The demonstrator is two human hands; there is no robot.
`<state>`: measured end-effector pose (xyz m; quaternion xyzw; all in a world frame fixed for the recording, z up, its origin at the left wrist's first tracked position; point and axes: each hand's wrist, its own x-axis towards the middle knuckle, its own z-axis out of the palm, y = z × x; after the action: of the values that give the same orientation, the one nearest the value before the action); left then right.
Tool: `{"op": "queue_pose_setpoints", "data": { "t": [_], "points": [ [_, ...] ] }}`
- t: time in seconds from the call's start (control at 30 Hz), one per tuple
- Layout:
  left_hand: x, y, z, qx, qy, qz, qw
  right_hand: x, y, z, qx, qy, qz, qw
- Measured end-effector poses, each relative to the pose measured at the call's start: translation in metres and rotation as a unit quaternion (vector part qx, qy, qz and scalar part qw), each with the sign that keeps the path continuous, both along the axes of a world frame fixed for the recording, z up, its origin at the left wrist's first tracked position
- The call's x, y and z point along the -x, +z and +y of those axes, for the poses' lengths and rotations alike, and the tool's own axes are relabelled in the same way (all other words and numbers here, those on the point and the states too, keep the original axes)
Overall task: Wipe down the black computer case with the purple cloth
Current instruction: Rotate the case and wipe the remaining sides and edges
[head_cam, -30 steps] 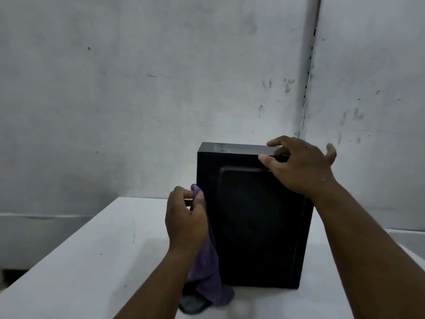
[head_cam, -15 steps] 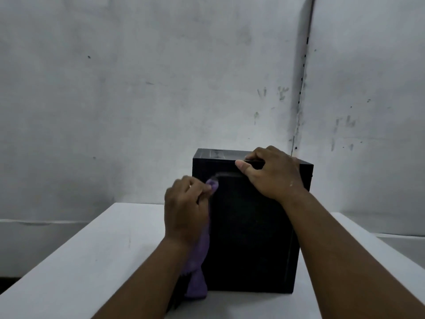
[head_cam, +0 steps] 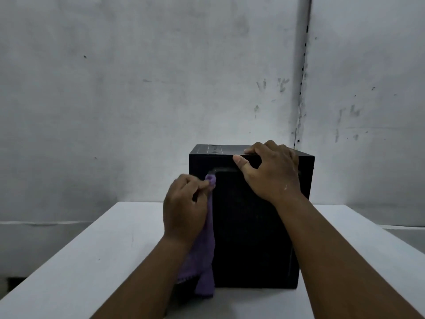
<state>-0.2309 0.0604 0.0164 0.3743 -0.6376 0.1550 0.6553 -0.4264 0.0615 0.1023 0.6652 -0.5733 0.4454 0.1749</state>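
The black computer case (head_cam: pixel 250 238) stands upright on the white table (head_cam: pixel 96 261), its front panel facing me. My right hand (head_cam: pixel 269 173) grips the case's top front edge, fingers curled over the top and thumb on the front. My left hand (head_cam: pixel 184 208) pinches the purple cloth (head_cam: pixel 204 256) and holds its tip against the upper left of the front panel. The rest of the cloth hangs down beside the case's left edge to the table.
A stained grey wall (head_cam: pixel 138 88) rises close behind the table, with a vertical seam (head_cam: pixel 303 65) above the case. Bare tabletop stretches to the left and right of the case. The table's left edge drops off at the lower left.
My right hand has settled from a loose touch into a grip on the case's top edge. My left hand has brought the cloth from the case's left side onto the front panel's upper left.
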Motion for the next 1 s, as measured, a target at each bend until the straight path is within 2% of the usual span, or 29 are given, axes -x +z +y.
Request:
{"op": "queue_pose_setpoints", "data": {
  "t": [0.13,0.23,0.3,0.43,0.6,0.7,0.73,0.87,1.0],
  "points": [
    [-0.013,-0.01,0.004,0.004,0.032,-0.047,0.998,0.0,-0.002,-0.001,0.011,0.004,0.001,1.0],
    [-0.014,0.021,0.0,0.012,0.055,0.032,0.998,0.001,0.002,-0.002,0.016,0.012,-0.007,1.0],
    [-0.01,0.045,-0.003,0.02,0.047,0.052,0.997,0.003,0.008,-0.003,0.009,0.007,-0.003,1.0],
    [0.006,0.058,-0.006,0.033,0.021,-0.021,0.999,0.017,0.027,-0.003,-0.033,-0.003,-0.009,0.999],
    [0.002,0.022,-0.007,0.073,0.015,-0.066,0.995,0.033,0.041,-0.011,-0.071,-0.024,-0.014,0.997],
    [-0.01,0.002,-0.005,0.052,0.036,-0.113,0.992,0.034,0.041,-0.014,-0.071,-0.035,-0.012,0.997],
    [-0.014,0.002,-0.004,0.042,0.048,-0.105,0.992,0.034,0.042,-0.014,-0.075,-0.037,-0.01,0.996],
    [-0.02,0.037,-0.005,0.011,0.062,0.014,0.998,0.038,0.055,-0.014,-0.105,-0.027,-0.016,0.994],
    [0.003,0.058,-0.008,0.017,0.024,-0.025,0.999,0.04,0.062,-0.016,-0.129,-0.016,-0.012,0.991]
  ]
}}
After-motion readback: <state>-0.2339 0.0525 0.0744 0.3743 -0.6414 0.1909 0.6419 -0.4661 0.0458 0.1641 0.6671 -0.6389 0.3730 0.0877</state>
